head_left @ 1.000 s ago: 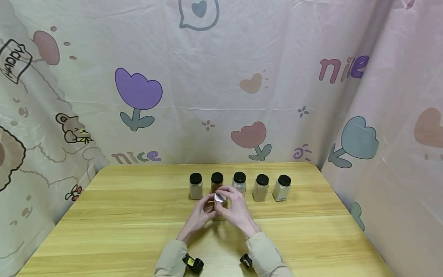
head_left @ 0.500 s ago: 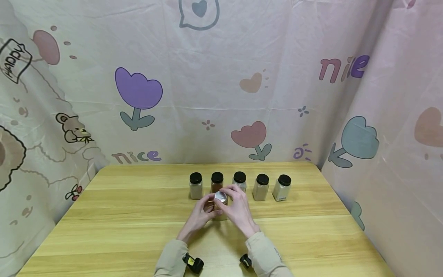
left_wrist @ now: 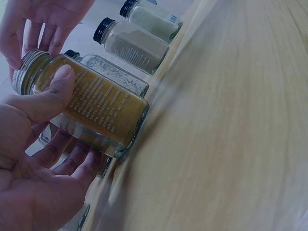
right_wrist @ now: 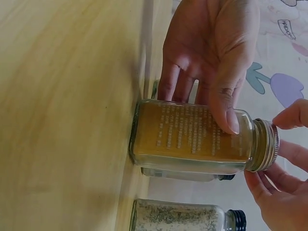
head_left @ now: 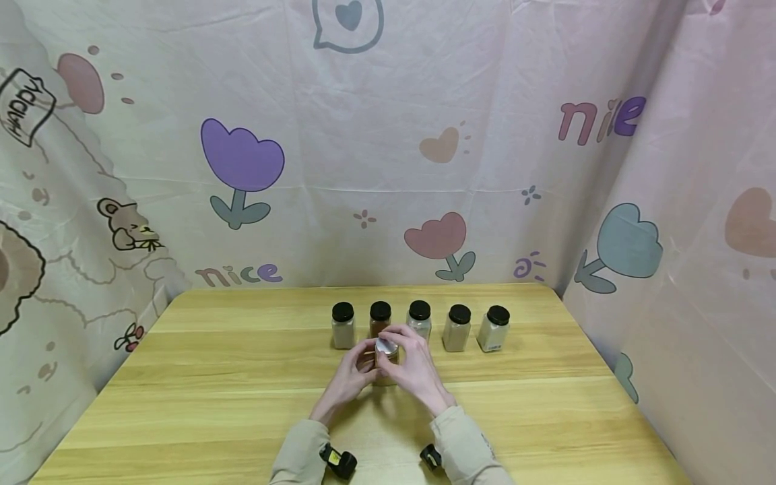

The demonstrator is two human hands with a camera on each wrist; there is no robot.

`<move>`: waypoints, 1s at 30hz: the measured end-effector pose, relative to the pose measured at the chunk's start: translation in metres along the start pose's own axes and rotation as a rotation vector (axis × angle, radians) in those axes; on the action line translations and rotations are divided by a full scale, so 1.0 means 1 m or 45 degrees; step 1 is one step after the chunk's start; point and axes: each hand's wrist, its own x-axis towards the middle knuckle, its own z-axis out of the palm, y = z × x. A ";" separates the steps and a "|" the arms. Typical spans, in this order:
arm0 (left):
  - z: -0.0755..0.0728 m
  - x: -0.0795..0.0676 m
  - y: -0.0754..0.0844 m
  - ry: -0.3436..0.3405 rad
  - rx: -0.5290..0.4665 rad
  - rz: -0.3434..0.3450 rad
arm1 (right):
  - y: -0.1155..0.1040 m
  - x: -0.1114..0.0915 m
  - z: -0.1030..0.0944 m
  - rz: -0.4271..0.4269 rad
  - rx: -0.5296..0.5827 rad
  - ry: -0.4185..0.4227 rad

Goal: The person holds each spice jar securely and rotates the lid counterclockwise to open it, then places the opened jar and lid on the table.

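A square glass spice jar (left_wrist: 96, 103) of yellow-brown powder, with white print on its side, stands upright on the table in front of me. My left hand (head_left: 350, 377) grips the jar's body, thumb on the near face and fingers round the other side. At the top, my right hand (head_left: 418, 367) pinches the silver metal lid (right_wrist: 267, 145) between thumb and fingers. The lid sits on the jar's neck. From the head view, both hands cover much of the jar.
Behind the hands several black-lidded glass jars stand in a row, among them a reddish-brown one (head_left: 380, 328), a pale one (head_left: 343, 331) and the rightmost one (head_left: 494, 335). The wooden table (head_left: 200, 377) ends at a printed cloth backdrop (head_left: 339, 222).
Around the lid, my right fingers shifted toward the far right half a second ago, then came back to about their earlier place. The left hand and jar stay put.
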 end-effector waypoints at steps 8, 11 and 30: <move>0.002 0.000 0.000 0.039 0.026 -0.035 | 0.000 -0.002 0.003 0.044 -0.095 0.104; 0.003 0.001 0.000 0.040 0.011 -0.050 | -0.001 -0.002 0.003 0.048 -0.099 0.128; 0.001 0.001 0.000 0.002 -0.015 -0.044 | -0.001 -0.001 0.002 0.000 -0.022 0.045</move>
